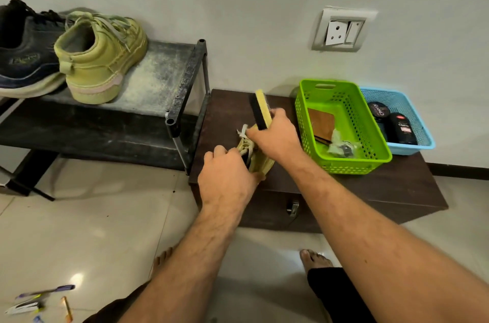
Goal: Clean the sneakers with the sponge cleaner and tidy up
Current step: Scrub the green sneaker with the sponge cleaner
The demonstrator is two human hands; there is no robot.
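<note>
Scrubbing the second olive-green canvas high-top sneaker (255, 158) on the dark wooden chest (344, 182).

Left hand (227, 171) grips its collar, right hand (275, 134) grips the yellow sponge cleaner with black backing (260, 111) against it. Shoe looks light and floppy, so I'd hold the stiffer heel; laces get in the way.

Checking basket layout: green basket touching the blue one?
Touching. The head view shows the green basket overlapping the blue basket at its right rim, no gap between them.
</note>
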